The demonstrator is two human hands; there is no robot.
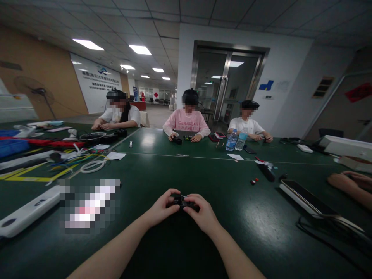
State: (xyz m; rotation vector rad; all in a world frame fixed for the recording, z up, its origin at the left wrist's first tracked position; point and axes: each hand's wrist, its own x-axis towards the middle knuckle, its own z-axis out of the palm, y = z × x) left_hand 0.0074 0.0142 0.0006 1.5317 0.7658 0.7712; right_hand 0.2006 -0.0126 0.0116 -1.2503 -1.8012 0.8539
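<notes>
Low over the near part of the green table point(136, 186), both my hands meet around a small black object point(181, 202). Its kind is hard to make out; a thin, shiny, light-coloured strip shows along its top. My left hand point(164, 207) grips its left end, thumb in front and fingers behind. On its right end, the fingers and thumb of my right hand point(200, 211) are closed. My fingers hide much of it.
To the left lie a long white device point(31, 211), a blurred-out phone-like item and a coiled white cable point(93, 166). A dark-screened device point(305, 197) with black cables lies right, near another person's hands point(345, 182). Water bottles point(231, 140) stand farther back. Several people sit around the table.
</notes>
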